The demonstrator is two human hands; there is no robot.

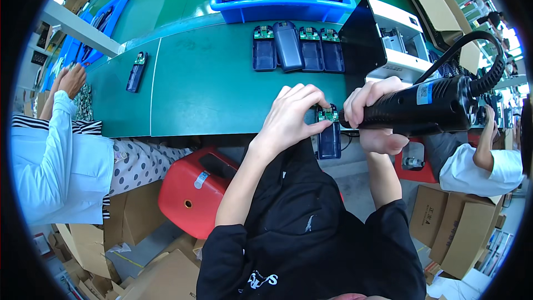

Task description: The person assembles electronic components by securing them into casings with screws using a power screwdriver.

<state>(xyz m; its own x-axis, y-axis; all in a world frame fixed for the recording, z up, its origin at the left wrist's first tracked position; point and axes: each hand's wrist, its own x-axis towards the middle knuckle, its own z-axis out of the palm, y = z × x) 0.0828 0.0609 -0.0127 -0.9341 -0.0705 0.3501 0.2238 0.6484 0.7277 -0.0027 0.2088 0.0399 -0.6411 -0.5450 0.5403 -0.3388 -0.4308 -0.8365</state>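
Observation:
With my left hand (291,112) I pinch a dark blue plastic housing (329,143) by its upper end, where a green circuit board shows. The housing extends past the table's near edge. My right hand (375,112) is wrapped round a thick black electric screwdriver (430,106), held level, its tip end pointing left at the circuit board. Whether the tip touches a screw is hidden by my fingers. Beyond my hands, several similar housings (265,56) stand in a row, boards exposed; one among them, a closed dark unit (288,47), covers its board.
A blue bin (283,10) piled with housings sits at the back. Right of the row stands a black and white machine (388,39). One housing (136,72) lies far left on the green table (194,78). Co-workers sit on both sides; a red stool (189,200) is at my left.

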